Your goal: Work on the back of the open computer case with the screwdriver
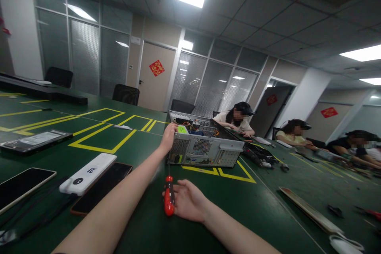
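An opened computer case lies on its side on the green table, its rear panel facing me and its wiring showing on top. My left hand grips the case's left rear corner, beside a power supply with a yellow-green label; its fingertips are partly hidden. In my right hand is a red and black screwdriver, held by the handle with the fingers behind it. The screwdriver's shaft points away from me, toward the lower left of the rear panel. Whether its tip touches a screw I cannot tell.
To the left lie a hard drive, a white power bank, a dark phone and another phone. Right of the case are dark parts and a long metal strip. Several people sit along the table's far right.
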`<state>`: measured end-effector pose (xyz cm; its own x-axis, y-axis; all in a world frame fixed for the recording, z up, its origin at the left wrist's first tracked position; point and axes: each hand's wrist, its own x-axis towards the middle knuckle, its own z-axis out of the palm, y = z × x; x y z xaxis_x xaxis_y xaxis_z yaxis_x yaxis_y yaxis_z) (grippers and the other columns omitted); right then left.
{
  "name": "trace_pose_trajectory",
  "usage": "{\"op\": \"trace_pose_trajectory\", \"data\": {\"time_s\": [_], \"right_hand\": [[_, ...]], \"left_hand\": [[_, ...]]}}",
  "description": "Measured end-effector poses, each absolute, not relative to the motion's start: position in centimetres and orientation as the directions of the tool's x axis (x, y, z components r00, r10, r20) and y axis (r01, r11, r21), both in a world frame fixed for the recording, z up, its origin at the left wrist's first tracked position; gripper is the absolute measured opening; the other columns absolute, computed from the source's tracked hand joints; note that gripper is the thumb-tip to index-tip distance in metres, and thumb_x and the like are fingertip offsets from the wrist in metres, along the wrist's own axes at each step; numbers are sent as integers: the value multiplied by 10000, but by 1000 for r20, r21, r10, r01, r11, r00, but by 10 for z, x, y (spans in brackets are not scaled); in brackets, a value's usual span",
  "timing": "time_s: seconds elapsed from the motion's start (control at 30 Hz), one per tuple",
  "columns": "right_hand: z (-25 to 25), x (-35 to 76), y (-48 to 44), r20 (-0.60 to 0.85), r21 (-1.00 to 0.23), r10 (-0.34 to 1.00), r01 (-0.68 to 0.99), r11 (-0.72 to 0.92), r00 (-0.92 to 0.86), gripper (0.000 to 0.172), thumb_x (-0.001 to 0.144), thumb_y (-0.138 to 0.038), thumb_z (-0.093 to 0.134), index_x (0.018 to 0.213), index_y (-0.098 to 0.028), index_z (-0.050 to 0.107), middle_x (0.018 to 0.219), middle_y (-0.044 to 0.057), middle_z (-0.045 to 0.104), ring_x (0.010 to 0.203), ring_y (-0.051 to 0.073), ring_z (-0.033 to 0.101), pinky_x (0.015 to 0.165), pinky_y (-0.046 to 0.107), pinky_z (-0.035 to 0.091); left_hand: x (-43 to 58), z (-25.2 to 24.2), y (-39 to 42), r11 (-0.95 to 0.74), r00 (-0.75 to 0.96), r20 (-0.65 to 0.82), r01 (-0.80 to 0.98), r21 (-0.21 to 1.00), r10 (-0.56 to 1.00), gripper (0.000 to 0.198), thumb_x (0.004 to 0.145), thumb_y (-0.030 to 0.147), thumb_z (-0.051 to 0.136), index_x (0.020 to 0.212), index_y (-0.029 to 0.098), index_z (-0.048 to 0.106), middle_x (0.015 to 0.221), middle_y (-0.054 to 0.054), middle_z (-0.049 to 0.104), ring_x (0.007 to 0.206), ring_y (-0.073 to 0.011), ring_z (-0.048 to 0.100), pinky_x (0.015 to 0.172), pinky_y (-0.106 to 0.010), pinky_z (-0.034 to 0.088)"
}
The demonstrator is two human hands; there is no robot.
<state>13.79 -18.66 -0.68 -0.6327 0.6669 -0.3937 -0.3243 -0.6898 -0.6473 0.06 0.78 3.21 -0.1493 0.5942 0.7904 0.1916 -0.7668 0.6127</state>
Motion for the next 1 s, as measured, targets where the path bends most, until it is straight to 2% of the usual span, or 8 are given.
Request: {"op": "trace_pose_trajectory", "data": {"time_s": [0.17, 0.27, 0.33, 0.4, 0.47, 0.53, 0.67, 1.0], "right_hand": [[-15, 130, -185, -418, -663, 705, -337, -668, -573, 261, 801, -145, 598, 1059, -112, 581, 780, 15, 664, 751, 168, 675, 806, 348, 471], [-20, 131, -184, -397, -686, 717, -333, -647, -573, 197, 893, -259, 568, 1057, -149, 562, 824, 18, 675, 739, 156, 679, 747, 316, 489], [-21, 134, -183, -414, -692, 680, -276, -667, -605, 236, 942, -384, 498, 1089, -200, 519, 876, 26, 689, 683, 158, 674, 648, 294, 489], [-21, 138, -182, -445, -689, 633, -209, -694, -633, 292, 967, -485, 408, 1128, -249, 468, 894, 29, 693, 576, 144, 636, 516, 238, 427], [-21, 141, -183, -452, -689, 625, -196, -698, -637, 305, 975, -515, 363, 1141, -271, 438, 877, 23, 686, 510, 123, 588, 438, 182, 315], [-21, 143, -185, -438, -695, 645, -219, -685, -626, 277, 983, -489, 356, 1129, -267, 433, 847, 18, 672, 513, 116, 579, 426, 166, 254], [-22, 141, -188, -437, -705, 658, -221, -674, -614, 221, 973, -422, 377, 1103, -252, 431, 777, 10, 640, 545, 125, 593, 448, 178, 256], [-20, 142, -188, -437, -720, 637, -178, -671, -635, 248, 919, -400, 444, 1115, -251, 412, 746, -7, 610, 536, 116, 562, 479, 191, 203]], "left_hand": [[1, 31, 8, -755, -156, 778, 190, 628, 608, 385, 969, 310, 254, 714, 222, 529, 1050, -68, 673, 1206, -197, 549, 1133, -381, 378], [1, 30, 8, -755, -151, 778, 188, 629, 610, 379, 967, 309, 260, 720, 218, 533, 1061, -70, 673, 1222, -200, 543, 1131, -384, 377], [1, 30, 8, -752, -150, 776, 191, 631, 612, 379, 966, 305, 259, 723, 215, 536, 1065, -69, 674, 1220, -200, 544, 1132, -386, 375], [1, 30, 8, -747, -151, 773, 199, 634, 616, 377, 965, 297, 257, 723, 214, 534, 1065, -66, 675, 1213, -195, 547, 1138, -384, 368], [1, 31, 8, -740, -147, 769, 210, 639, 622, 373, 963, 286, 254, 716, 215, 524, 1056, -61, 677, 1207, -188, 548, 1149, -377, 357], [1, 31, 7, -735, -141, 765, 215, 643, 628, 369, 962, 282, 253, 710, 217, 514, 1044, -57, 679, 1204, -185, 547, 1156, -371, 348], [0, 32, 6, -734, -141, 762, 207, 647, 632, 377, 965, 290, 244, 712, 217, 514, 1064, -58, 676, 1206, -182, 542, 1156, -362, 344], [-1, 33, 4, -732, -137, 761, 208, 648, 635, 368, 958, 278, 245, 728, 215, 526, 1087, -64, 670, 1231, -191, 529, 1144, -374, 358]]}}
